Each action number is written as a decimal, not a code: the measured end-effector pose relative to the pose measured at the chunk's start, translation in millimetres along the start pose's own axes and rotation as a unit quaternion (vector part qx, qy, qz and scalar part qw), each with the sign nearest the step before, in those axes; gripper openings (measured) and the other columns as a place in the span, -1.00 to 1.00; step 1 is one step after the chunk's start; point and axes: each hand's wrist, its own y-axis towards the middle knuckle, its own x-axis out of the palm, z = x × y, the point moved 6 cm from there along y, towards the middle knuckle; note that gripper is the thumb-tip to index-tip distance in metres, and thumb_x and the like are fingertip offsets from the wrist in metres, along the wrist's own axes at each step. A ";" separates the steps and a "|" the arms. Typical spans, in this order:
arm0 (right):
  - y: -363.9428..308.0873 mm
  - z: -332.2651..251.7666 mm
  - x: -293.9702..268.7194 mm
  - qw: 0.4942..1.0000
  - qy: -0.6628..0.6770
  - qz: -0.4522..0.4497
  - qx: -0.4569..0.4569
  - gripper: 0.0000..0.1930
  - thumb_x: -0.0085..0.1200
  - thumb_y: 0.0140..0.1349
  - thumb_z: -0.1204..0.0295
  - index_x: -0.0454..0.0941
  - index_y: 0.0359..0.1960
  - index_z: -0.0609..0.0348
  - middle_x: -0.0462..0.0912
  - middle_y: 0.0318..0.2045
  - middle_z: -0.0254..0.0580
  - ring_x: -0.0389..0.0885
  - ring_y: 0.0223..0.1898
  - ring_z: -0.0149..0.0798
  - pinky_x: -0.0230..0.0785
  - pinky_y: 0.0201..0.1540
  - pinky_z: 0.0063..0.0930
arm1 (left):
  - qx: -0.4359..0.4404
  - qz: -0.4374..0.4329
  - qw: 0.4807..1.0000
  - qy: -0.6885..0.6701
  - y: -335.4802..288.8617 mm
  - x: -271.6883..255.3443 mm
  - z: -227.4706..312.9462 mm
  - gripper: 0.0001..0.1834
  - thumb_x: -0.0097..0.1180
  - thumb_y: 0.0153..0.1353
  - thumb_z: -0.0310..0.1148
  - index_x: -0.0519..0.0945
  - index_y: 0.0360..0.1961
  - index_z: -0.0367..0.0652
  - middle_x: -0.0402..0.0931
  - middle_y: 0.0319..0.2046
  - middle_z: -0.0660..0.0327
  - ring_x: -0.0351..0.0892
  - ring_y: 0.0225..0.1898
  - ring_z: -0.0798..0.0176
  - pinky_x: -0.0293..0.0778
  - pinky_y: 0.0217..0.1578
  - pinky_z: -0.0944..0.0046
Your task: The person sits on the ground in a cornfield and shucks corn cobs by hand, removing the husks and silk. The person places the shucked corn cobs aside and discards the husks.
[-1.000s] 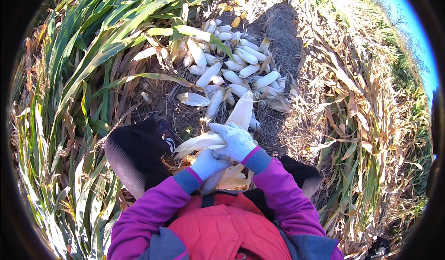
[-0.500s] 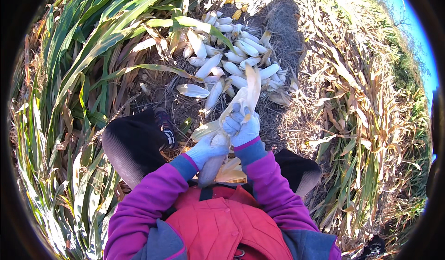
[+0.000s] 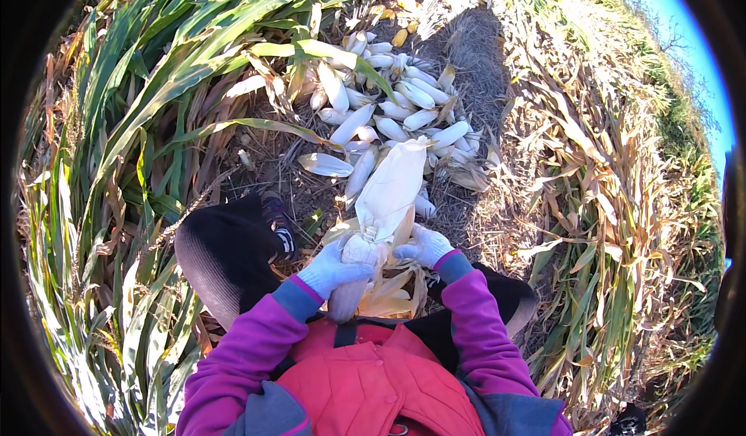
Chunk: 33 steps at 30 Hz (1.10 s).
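Note:
An ear of corn (image 3: 357,251) in pale husk lies tilted in front of my vest, its lower end toward me. My left hand (image 3: 336,268), in a white glove, is wrapped round the ear, thumb across it. A broad white husk leaf (image 3: 392,183) stands up from its far end. My right hand (image 3: 426,246), gloved too, is just right of the ear with bent fingers closed at a strip of husk (image 3: 405,224); the fingertips are partly hidden. Below the hands, loose husks (image 3: 388,300) lie between my legs.
A heap of pale ears of corn (image 3: 420,94) lies on the soil ahead, with a few yellow ears (image 3: 400,37) behind it. Green corn stalks (image 3: 155,86) lie along the left, dry stalks (image 3: 598,226) along the right. My bent knees (image 3: 221,253) flank the hands.
My right hand has come down and to the right from the ear's far end. The husk leaf there now stands spread wide. My left hand still holds the ear.

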 end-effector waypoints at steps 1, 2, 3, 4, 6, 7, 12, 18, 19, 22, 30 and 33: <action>-1.5 -19.4 1.4 0.984 0.168 0.010 -0.056 -0.33 0.19 0.18 0.16 0.39 0.28 0.26 0.65 -0.08 -0.04 0.60 0.02 -0.15 0.38 0.14 -0.39 | -0.008 -0.012 1.000 0.000 0.4 5.0 1.3 -0.22 0.47 -0.04 -0.40 0.37 0.21 -0.31 0.56 -0.03 0.16 0.56 -0.06 0.33 0.50 0.01 0.29; -6.8 -32.7 2.8 0.937 0.333 0.022 -0.104 -0.35 0.18 0.18 0.17 0.40 0.26 0.29 0.65 -0.08 -0.06 0.60 0.01 -0.17 0.39 0.13 -0.39 | -0.013 -0.011 0.999 0.034 2.5 9.0 1.8 -0.21 0.47 -0.04 -0.38 0.37 0.22 -0.31 0.56 -0.03 0.16 0.55 -0.05 0.33 0.49 0.02 0.28; -12.8 -46.0 2.8 0.860 0.487 0.036 -0.149 -0.37 0.18 0.18 0.19 0.42 0.23 0.31 0.65 -0.09 -0.09 0.60 0.00 -0.18 0.39 0.12 -0.40 | -0.019 -0.010 0.997 0.068 6.3 12.7 3.9 -0.21 0.47 -0.04 -0.37 0.37 0.22 -0.32 0.56 -0.03 0.16 0.55 -0.05 0.33 0.49 0.02 0.28; -14.8 -67.6 -4.2 0.831 0.532 0.064 -0.150 -0.43 0.18 0.22 0.25 0.42 0.21 0.34 0.66 -0.13 -0.18 0.61 -0.07 -0.28 0.44 0.04 -0.44 | -0.025 -0.010 0.994 0.104 9.2 16.3 4.1 -0.20 0.48 -0.04 -0.36 0.37 0.22 -0.32 0.56 -0.03 0.16 0.55 -0.05 0.33 0.49 0.03 0.27; -13.1 -94.7 -10.1 0.801 0.588 0.059 -0.095 -0.55 0.15 0.29 0.30 0.47 0.13 0.33 0.66 -0.21 -0.27 0.62 -0.20 -0.38 0.48 -0.12 -0.53 | 0.003 0.005 0.986 0.167 12.3 24.3 7.0 -0.19 0.48 -0.04 -0.32 0.35 0.22 -0.34 0.56 -0.04 0.11 0.57 -0.05 0.29 0.51 0.00 0.26; -6.8 -93.5 -5.1 0.776 0.621 0.084 -0.076 -0.58 0.13 0.32 0.26 0.47 0.10 0.29 0.65 -0.20 -0.26 0.63 -0.21 -0.37 0.50 -0.15 -0.50 | 0.016 0.029 0.982 0.188 14.1 28.8 5.5 -0.19 0.47 -0.05 -0.31 0.35 0.21 -0.36 0.57 -0.06 0.09 0.59 -0.08 0.29 0.54 -0.04 0.26; 5.8 -98.1 7.0 0.663 0.729 0.168 0.024 -0.73 0.06 0.41 0.19 0.50 -0.13 0.14 0.59 -0.39 -0.30 0.57 -0.43 -0.37 0.48 -0.40 -0.45 | 0.025 0.080 0.969 0.234 23.1 20.2 -6.9 -0.17 0.50 -0.08 -0.24 0.38 0.17 -0.41 0.59 -0.06 0.05 0.61 -0.10 0.26 0.56 -0.06 0.26; 20.0 -96.2 33.5 0.607 0.748 0.264 0.039 -0.75 0.06 0.41 0.18 0.47 -0.31 0.08 0.45 -0.62 -0.39 0.30 -0.73 -0.45 0.20 -0.67 -0.54 | -0.016 0.038 0.997 0.063 20.8 -6.5 -29.6 -0.20 0.54 -0.08 -0.29 0.41 0.16 -0.38 0.58 0.02 0.09 0.58 -0.01 0.27 0.52 0.06 0.24; 20.5 -95.6 37.1 0.611 0.744 0.266 0.048 -0.77 0.06 0.40 0.19 0.48 -0.29 0.09 0.46 -0.61 -0.40 0.29 -0.74 -0.46 0.23 -0.68 -0.51 | -0.016 0.058 0.996 0.072 19.0 -10.2 -34.5 -0.22 0.54 -0.06 -0.31 0.42 0.15 -0.37 0.58 0.02 0.09 0.58 -0.01 0.27 0.52 0.06 0.24; 27.2 -100.6 42.9 0.657 0.691 0.302 -0.002 -0.80 0.04 0.37 0.27 0.51 -0.19 0.14 0.54 -0.54 -0.36 0.37 -0.70 -0.45 0.29 -0.67 -0.47 | -0.019 0.061 0.996 0.060 27.5 -33.0 -55.6 -0.31 0.46 0.00 -0.39 0.43 0.17 -0.24 0.55 0.03 0.12 0.56 0.02 0.29 0.51 0.05 0.26; 70.5 -50.0 26.1 0.679 0.677 0.278 -0.058 -0.70 0.12 0.35 0.21 0.52 -0.05 0.16 0.59 -0.41 -0.33 0.51 -0.53 -0.40 0.42 -0.53 -0.49 | -0.068 0.042 0.995 -0.057 14.4 -39.6 -32.7 -0.47 0.30 0.18 -0.36 0.43 0.15 -0.20 0.59 -0.11 0.05 0.65 -0.14 0.10 0.63 -0.13 0.05; 51.7 3.4 29.7 0.969 0.085 0.226 0.058 -0.44 0.23 0.16 0.02 0.51 0.04 0.20 0.66 -0.20 -0.01 0.66 -0.22 -0.08 0.51 -0.11 -0.24 | -0.025 0.150 0.972 -0.179 21.0 -62.7 -9.1 -0.52 0.28 0.22 -0.21 0.45 0.07 -0.24 0.57 -0.21 0.06 0.64 -0.16 0.02 0.61 -0.10 -0.05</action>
